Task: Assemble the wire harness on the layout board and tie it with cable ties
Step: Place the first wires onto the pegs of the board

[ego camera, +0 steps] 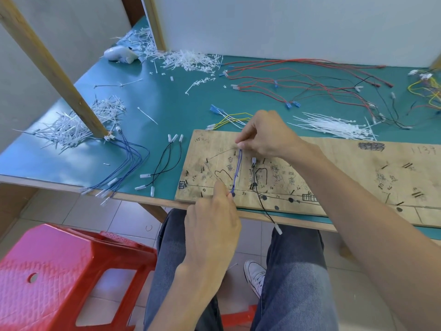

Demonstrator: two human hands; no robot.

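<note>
The wooden layout board [334, 177] lies at the table's front edge, marked with lines and studded with nails. A blue wire [238, 172] runs down the board's left part. My right hand [265, 134] pinches its upper end near a nail. My left hand [214, 218] pinches its lower end at the board's front edge. A black wire [259, 197] with white connectors sits to the right of it on the board, its lower end hanging off the table. White cable ties [334, 126] lie in a bundle behind the board.
Blue wires [128, 163] and black wires [164, 166] lie left of the board, yellow wires [229, 119] behind it, red wires [298, 80] further back. Cut tie scraps [69, 127] pile around a wooden post [55, 68]. A red stool [64, 275] stands at lower left.
</note>
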